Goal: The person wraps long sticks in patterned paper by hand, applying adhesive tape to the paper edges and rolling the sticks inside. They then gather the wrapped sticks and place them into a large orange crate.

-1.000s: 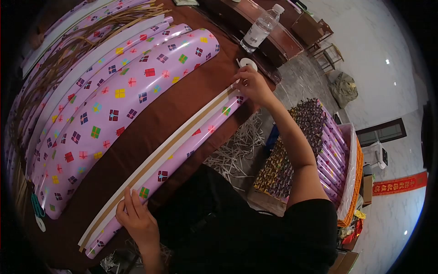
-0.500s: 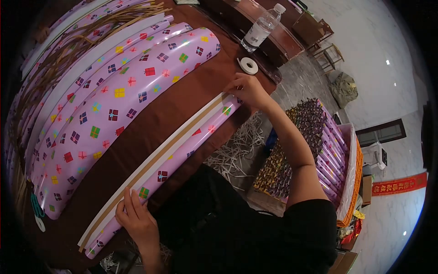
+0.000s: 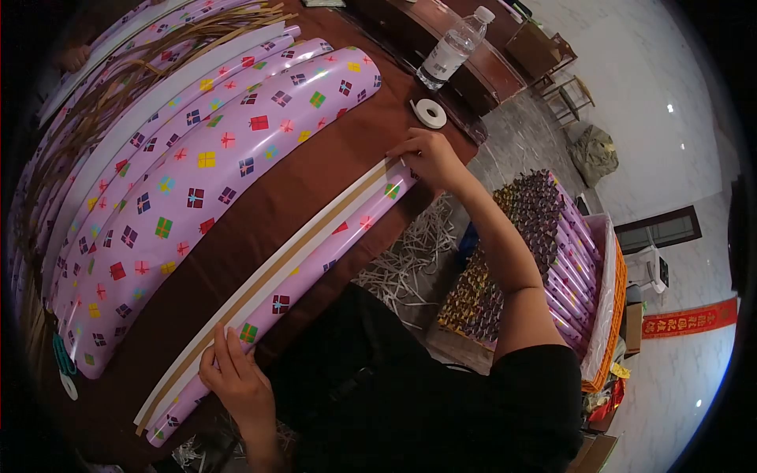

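A narrow roll of lilac gift-print wrapping paper (image 3: 303, 272) lies slantwise along the table edge in front of me. Its white border (image 3: 256, 277) faces up, and a brown strip (image 3: 296, 246) runs along it. My left hand (image 3: 240, 378) rests near the lower end, its fingers stretched out over the strip and the printed paper; its thumb is mostly hidden. At the upper end, my right hand (image 3: 434, 158) pinches the end of the brown strip at the paper's edge. A white tape roll (image 3: 430, 113) lies just beyond that hand.
Larger wrapping paper rolls (image 3: 213, 173) and loose brown strips (image 3: 118, 75) cover the table's left side. A water bottle (image 3: 456, 49) stands at the back. Finished rolls (image 3: 572, 288) fill an orange basket (image 3: 613, 315) at right; paper shreds (image 3: 406, 256) litter the floor. Another person's hand (image 3: 75, 57) shows top left.
My right hand has shifted very slightly at the upper end of the strip. My left hand stays in place. The other person's hand at top left shows a little more clearly.
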A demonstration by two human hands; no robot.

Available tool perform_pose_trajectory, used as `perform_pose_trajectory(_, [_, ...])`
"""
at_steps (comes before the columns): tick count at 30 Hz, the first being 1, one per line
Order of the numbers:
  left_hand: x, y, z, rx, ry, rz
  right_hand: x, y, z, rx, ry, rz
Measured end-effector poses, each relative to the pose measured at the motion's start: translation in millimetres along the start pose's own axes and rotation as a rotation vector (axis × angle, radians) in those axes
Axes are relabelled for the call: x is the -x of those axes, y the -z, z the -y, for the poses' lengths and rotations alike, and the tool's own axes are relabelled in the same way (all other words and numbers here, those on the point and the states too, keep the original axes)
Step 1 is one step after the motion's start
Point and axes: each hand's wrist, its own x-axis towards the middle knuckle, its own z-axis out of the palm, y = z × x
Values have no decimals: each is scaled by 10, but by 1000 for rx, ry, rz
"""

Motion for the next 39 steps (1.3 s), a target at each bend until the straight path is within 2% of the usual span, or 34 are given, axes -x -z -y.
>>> perform_pose_trajectory(6, [-13, 18, -17, -2, 9, 4, 84, -62, -55, 67, 122, -62])
perform_pose_trajectory(9, [-3, 3, -5, -8, -4, -13, 83, -52, -41, -39, 43, -33])
perform_pose_trajectory(11, [9, -15, 0, -10, 2, -11, 83, -36, 64, -272, -245, -67])
perform_pose_trajectory(12, [12, -19, 2, -12, 6, -7, 88, -27, 64, -272, -244, -68])
perform_pose_trajectory(14, [-4, 9, -15, -6, 10, -3, 95, -3, 59, -108, -65, -3])
perform_pose_trajectory(15, [-11, 18, -21, 1, 14, 3, 93, 19, 97, -108, -64, -4])
perform_pose_trajectory(17, [-4, 4, -11, 2, 10, -6, 113, 73, 202, 122, -58, 119])
perform_pose_trajectory(20, [-7, -1, -14, 12, 9, -9, 160, 32, 216, 123, 32, 50])
perform_pose_trajectory(23, [-4, 7, -20, 12, 17, -4, 159, -34, 116, 39, 50, 5])
perform_pose_trajectory(30, [2, -2, -13, 5, 11, -10, 147, -63, 66, 100, 56, -12])
perform_pose_trajectory(32, [-8, 14, -19, 1, 10, -9, 131, -60, 89, -43, -110, -18])
perform_pose_trajectory(33, [-13, 22, -21, -2, 9, -8, 126, -47, 118, -43, -108, -18])
perform_pose_trajectory(39, [-20, 29, -32, -10, 12, -9, 208, -63, 234, 86, 3, 23])
